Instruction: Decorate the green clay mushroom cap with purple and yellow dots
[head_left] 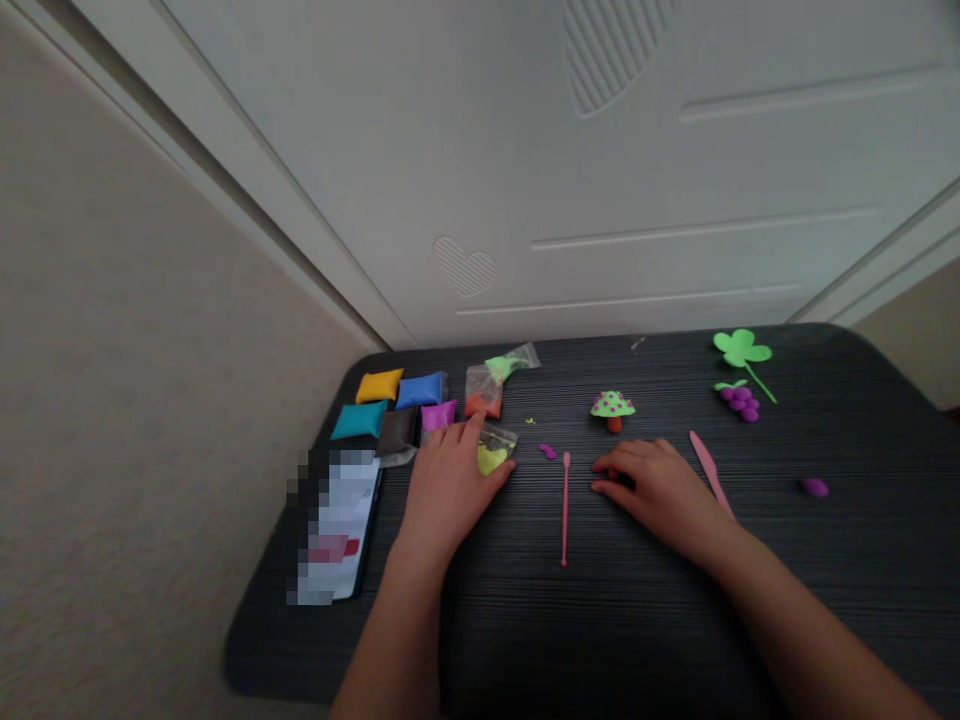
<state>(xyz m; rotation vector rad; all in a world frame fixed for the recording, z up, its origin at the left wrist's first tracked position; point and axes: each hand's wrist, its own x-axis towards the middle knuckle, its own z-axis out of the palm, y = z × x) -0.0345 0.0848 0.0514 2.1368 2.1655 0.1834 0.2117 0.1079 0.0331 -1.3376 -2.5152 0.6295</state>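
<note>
My left hand (454, 482) lies over the clay packets with its fingers spread. Its fingertips reach the orange clay packet (482, 404), and its thumb is beside the yellow clay packet (492, 458). Partly behind its fingers is a pink-purple clay packet (439, 414). Palm down on the table, my right hand (651, 486) has curved fingers and a gap between thumb and forefinger; I see nothing held. A clay mushroom (613, 408) with a green, purple-dotted cap stands just beyond it. To its left lies a pink modelling stick (565, 510), to its right a pink plastic knife (709, 468).
Yellow (379, 385), blue (421, 390), teal (359, 420) and dark (397, 431) clay packets lie left. A phone (341, 525) is nearer me. Right are a green clover (741, 350), clay grapes (740, 402) and a purple lump (814, 487). A white panel (600, 180) borders the back.
</note>
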